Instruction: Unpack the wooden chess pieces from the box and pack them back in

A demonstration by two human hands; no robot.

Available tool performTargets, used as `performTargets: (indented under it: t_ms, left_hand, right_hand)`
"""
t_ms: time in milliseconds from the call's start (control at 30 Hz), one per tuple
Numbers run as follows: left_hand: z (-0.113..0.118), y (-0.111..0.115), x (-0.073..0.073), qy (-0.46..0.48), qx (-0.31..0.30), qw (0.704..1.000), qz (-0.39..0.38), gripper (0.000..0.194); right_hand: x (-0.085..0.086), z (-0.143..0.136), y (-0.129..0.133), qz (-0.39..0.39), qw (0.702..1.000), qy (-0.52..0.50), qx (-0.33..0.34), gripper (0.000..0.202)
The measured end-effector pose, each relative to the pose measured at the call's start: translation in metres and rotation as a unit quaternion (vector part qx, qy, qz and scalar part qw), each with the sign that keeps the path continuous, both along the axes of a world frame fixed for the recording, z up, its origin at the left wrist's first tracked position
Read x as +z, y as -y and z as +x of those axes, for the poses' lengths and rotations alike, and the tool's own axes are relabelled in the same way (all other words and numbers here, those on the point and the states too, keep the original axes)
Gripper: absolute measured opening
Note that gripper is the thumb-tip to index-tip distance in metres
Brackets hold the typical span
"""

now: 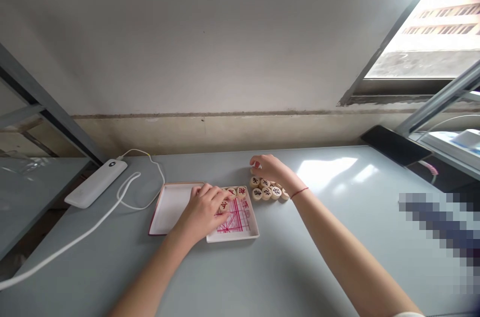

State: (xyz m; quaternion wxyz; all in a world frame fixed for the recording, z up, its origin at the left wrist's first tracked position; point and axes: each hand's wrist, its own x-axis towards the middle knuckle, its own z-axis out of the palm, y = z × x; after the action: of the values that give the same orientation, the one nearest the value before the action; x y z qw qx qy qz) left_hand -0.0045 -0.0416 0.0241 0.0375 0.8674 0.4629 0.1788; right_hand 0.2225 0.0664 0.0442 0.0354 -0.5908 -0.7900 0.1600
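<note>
My left hand [206, 209] reaches over the open white box, its fingertips at a round wooden piece [224, 206] with a red character. More such pieces [241, 192] lie along the box's far side, above a sheet with pink printed lines [236, 219]. The tray [254, 232] holding them stands beside an empty white lid [172, 204]. To the right, several round pieces with dark characters [266, 193] are grouped on the table. My right hand [268, 167] is at the far edge of that group, fingers curled round a piece that is mostly hidden.
A white power strip [96, 183] with a white cable [80, 238] lies on the left. A black flat object [395, 144] rests at the back right, near metal frame bars. The wall [202, 134] runs behind the table.
</note>
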Motion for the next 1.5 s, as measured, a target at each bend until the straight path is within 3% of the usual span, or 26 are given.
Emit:
performTargets:
  t_ms: [133, 267, 467, 600, 700, 833, 933, 1000, 1167, 1267, 1500]
  left_hand:
    - [-0.001, 0.000, 0.000, 0.002, 0.007, 1.000, 0.010, 0.027]
    - [-0.002, -0.001, -0.002, 0.012, 0.011, 1.000, 0.009, 0.021]
    - [0.001, 0.001, 0.000, 0.018, 0.029, 0.998, 0.053, 0.022]
    - [0.002, 0.001, -0.001, 0.048, 0.066, 0.990, 0.113, 0.036]
    - [0.004, 0.003, 0.000, 0.063, 0.051, 0.987, 0.140, 0.041]
    - [0.012, 0.007, 0.003, 0.082, 0.025, 0.985, 0.148, 0.024]
    - [0.017, 0.010, 0.004, 0.106, 0.033, 0.986, 0.127, 0.016]
    - [0.018, 0.009, 0.003, 0.108, 0.037, 0.988, 0.100, 0.012]
    - [0.011, 0.007, 0.002, 0.066, 0.023, 0.997, 0.036, 0.012]
    - [0.008, 0.007, 0.002, 0.036, 0.011, 0.999, 0.011, 0.015]
    - [0.006, 0.006, 0.005, 0.004, 0.006, 1.000, 0.025, 0.011]
  right_hand:
    - [0.011, -0.002, -0.003, -0.039, 0.999, 0.013, 0.002, 0.027]
    - [0.010, -0.002, -0.005, -0.054, 0.998, 0.015, 0.008, 0.025]
    - [0.005, -0.006, -0.011, -0.009, 0.998, 0.060, -0.009, 0.025]
    - [0.021, -0.015, 0.015, 0.049, 0.993, -0.101, 0.027, 0.022]
    - [0.029, -0.027, 0.054, 0.010, 0.970, -0.230, 0.081, 0.023]
    - [0.024, -0.037, 0.087, -0.027, 0.950, -0.298, 0.083, 0.016]
    - [0.016, -0.029, 0.082, -0.038, 0.948, -0.306, 0.082, 0.019]
    - [0.009, -0.015, 0.067, -0.024, 0.953, -0.299, 0.051, 0.025]
    - [-0.008, 0.031, 0.026, 0.126, 0.968, -0.167, -0.139, 0.026]
    - [-0.011, 0.040, 0.012, 0.099, 0.984, -0.069, -0.134, 0.026]
    - [-0.005, 0.024, 0.000, -0.007, 0.994, 0.061, -0.094, 0.029]
